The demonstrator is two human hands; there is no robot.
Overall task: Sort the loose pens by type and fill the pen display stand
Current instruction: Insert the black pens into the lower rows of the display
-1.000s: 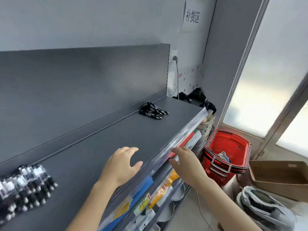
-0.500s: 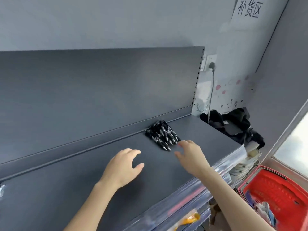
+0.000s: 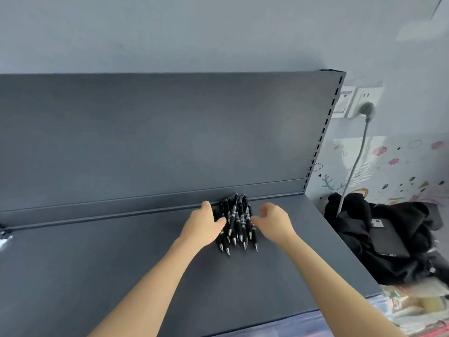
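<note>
A pile of several black pens (image 3: pixel 237 221) with silver tips lies on the dark grey shelf (image 3: pixel 97 276), against its back ledge. My left hand (image 3: pixel 202 226) rests at the pile's left side, fingers touching the pens. My right hand (image 3: pixel 273 221) is at the pile's right side with fingers loosely curved toward the pens; whether it touches them is unclear. Neither hand grips a pen. Another bunch of pens (image 3: pixel 3 235) just shows at the far left edge.
The shelf's upright grey back panel (image 3: pixel 158 132) rises behind the pens. Right of the shelf lies a heap of black clothing (image 3: pixel 388 237) below a wall socket (image 3: pixel 363 102) with a plugged-in cable. Packaged goods (image 3: pixel 418 310) show under the shelf's front edge.
The view has swung left and closer to the far pen pile. Both hands have moved forward from the shelf's front edge to either side of the pile.
</note>
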